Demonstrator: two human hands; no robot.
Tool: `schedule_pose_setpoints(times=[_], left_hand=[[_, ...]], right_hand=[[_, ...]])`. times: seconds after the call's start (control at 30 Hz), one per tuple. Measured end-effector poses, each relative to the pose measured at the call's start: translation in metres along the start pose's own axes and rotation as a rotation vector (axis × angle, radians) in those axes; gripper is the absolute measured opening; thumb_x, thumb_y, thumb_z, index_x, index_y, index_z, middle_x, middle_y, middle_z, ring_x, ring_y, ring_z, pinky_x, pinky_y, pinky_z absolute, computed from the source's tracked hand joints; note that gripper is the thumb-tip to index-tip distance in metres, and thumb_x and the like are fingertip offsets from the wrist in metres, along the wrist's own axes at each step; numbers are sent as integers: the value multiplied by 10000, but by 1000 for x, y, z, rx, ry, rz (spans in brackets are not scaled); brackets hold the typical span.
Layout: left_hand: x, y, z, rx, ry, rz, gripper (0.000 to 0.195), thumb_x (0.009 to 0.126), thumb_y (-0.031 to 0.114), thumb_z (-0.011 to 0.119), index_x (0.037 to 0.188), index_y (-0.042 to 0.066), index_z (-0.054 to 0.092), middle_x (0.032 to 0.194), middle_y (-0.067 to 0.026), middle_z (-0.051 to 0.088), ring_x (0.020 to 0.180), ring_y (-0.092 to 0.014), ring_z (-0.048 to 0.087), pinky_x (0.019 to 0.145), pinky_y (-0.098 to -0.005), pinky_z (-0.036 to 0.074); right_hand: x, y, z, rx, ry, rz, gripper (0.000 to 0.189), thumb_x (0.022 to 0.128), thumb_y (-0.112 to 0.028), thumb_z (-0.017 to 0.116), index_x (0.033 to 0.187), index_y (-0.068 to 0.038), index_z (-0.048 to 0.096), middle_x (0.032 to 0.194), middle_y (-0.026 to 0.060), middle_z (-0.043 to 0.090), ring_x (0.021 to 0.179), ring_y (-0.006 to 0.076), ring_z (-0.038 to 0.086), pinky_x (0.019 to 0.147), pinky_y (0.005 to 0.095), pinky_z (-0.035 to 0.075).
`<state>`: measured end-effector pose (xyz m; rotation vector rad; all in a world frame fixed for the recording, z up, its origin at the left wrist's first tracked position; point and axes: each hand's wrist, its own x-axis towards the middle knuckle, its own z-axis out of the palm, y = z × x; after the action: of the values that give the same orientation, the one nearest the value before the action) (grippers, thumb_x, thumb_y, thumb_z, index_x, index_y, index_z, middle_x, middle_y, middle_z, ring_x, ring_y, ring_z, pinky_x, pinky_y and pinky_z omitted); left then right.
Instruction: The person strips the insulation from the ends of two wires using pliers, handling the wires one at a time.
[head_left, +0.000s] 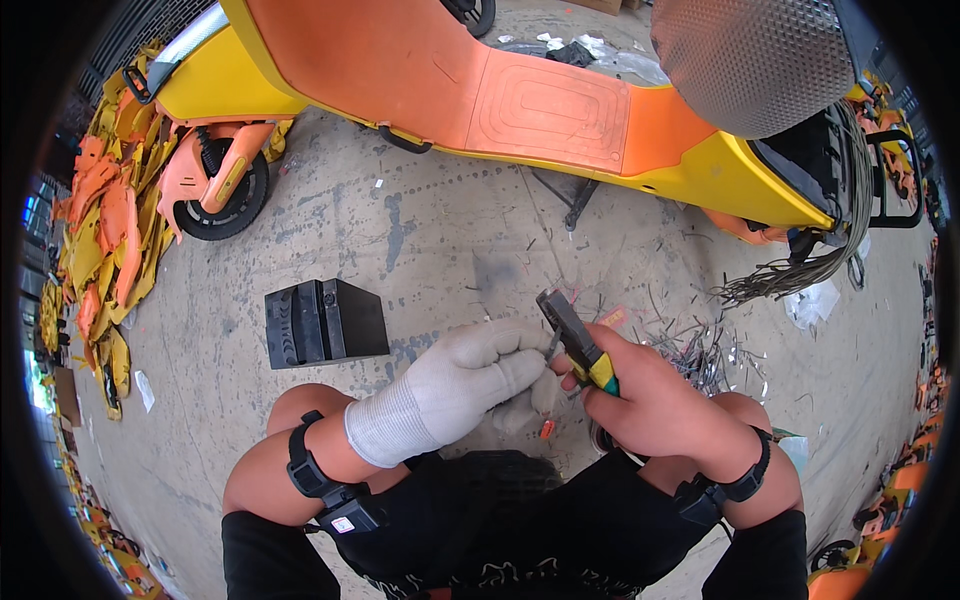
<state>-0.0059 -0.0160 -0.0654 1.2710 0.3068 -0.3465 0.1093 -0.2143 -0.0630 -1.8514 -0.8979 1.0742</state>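
Note:
In a pale knit work glove, my left hand (480, 375) pinches a short dark piece of wire (555, 345) between thumb and fingertips. My bare right hand (649, 394) is closed around pliers (581, 341) with yellow and green grips. The dark metal head points up and to the left, and its jaws lie right beside the wire; whether they touch it cannot be made out. Just below the gloved fingers shows a small orange piece (547, 429), perhaps a connector. What it is attached to is hidden.
A yellow and orange scooter (551, 105) spans the far side, with a bundle of grey wires (825, 259) hanging from its rear. A black box (326, 322) stands on the concrete floor. Wire clippings (701, 352) litter the right. Body panels (112, 225) are heaped at left.

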Motion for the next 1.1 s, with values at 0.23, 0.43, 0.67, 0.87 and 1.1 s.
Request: schedule_pose_setpoints(times=[0.23,0.43,0.67,0.87,1.1], left_hand=[[2,10,-11,134,357,79,282,1040,189,502,1174,-19,637,847,-37,628,653,-74,540,629,-227,447],[9,5,-32,699,429,265,282,992,214,569,1171,5,632,1021,-173,670,899,-287,694,819,-358,528],[-2,-1,-23,897,218,442,232,962,146,580,1154,40,655,866,-175,650,844,-363,658,762,-390,535],[-9,-4,-9,1001,34,435,292,904,87,556,1185,50,626,1005,-189,660,951,-383,661,811,-434,544],[-12,-3,-9,1023,-23,428,324,839,91,610,1159,49,644,972,-158,673,895,-360,680,757,-416,563]], right_hand=[[0,7,2,3,-9,2,699,896,16,508,1537,-20,232,1148,204,644,911,314,690,819,396,549],[-10,4,1,4,59,2,415,992,-208,625,1324,-16,468,1046,121,628,862,237,645,793,348,510],[-11,6,-4,34,356,-208,232,940,-219,724,936,-42,574,843,67,627,796,151,603,722,286,476],[2,1,0,-423,335,-491,302,787,-79,824,1030,-20,654,923,125,670,816,280,653,702,349,515],[0,-8,8,-186,89,-178,223,854,-97,780,1012,-6,650,877,136,682,765,255,672,679,344,518]])
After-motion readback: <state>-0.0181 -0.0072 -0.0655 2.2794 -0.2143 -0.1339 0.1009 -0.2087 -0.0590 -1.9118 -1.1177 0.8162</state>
